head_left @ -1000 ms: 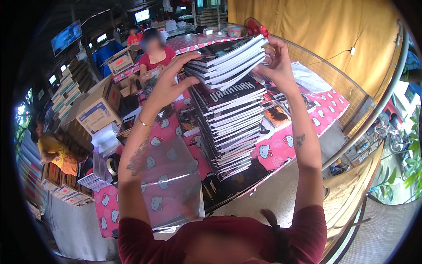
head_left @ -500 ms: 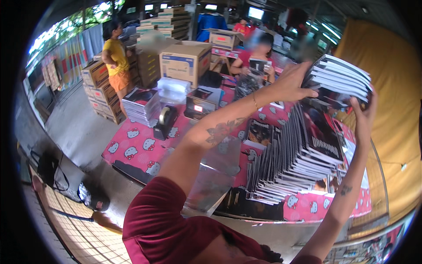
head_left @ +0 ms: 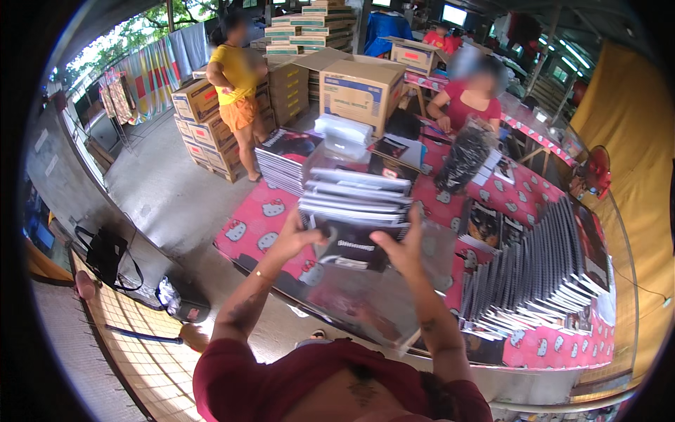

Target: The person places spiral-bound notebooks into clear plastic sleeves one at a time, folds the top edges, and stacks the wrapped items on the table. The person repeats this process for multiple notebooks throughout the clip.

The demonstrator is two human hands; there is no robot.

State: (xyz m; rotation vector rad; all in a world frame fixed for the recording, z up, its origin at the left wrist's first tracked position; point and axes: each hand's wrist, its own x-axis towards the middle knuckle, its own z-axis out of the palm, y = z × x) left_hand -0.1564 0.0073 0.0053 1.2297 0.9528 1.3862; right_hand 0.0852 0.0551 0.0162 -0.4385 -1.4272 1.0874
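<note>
Between both hands I hold a small stack of spiral notebooks [head_left: 357, 235], black-covered at the front with white page edges on top. My left hand [head_left: 299, 239] grips its left side, thumb on the front cover. On the opposite side my right hand [head_left: 404, 246] closes round it, thumb also forward. The stack is over the pink table [head_left: 242, 243], above clear plastic sheets [head_left: 351, 295]. To the right stands a long leaning row of spiral notebooks [head_left: 527, 274]. Another notebook pile [head_left: 285, 165] lies beyond my left hand.
A large carton [head_left: 355, 95] stands behind the table, near white plastic packs [head_left: 343, 130]. A person in red [head_left: 467, 102] sits across, beside a black bundle [head_left: 464, 158]. Someone in yellow [head_left: 235, 77] stands by stacked boxes [head_left: 207, 126]. A red fan [head_left: 598, 172] is at right.
Both hands have carried the held notebook stack from above the row at the right to the table's middle, lower and nearer me. My view has turned, shifting the surroundings rightward.
</note>
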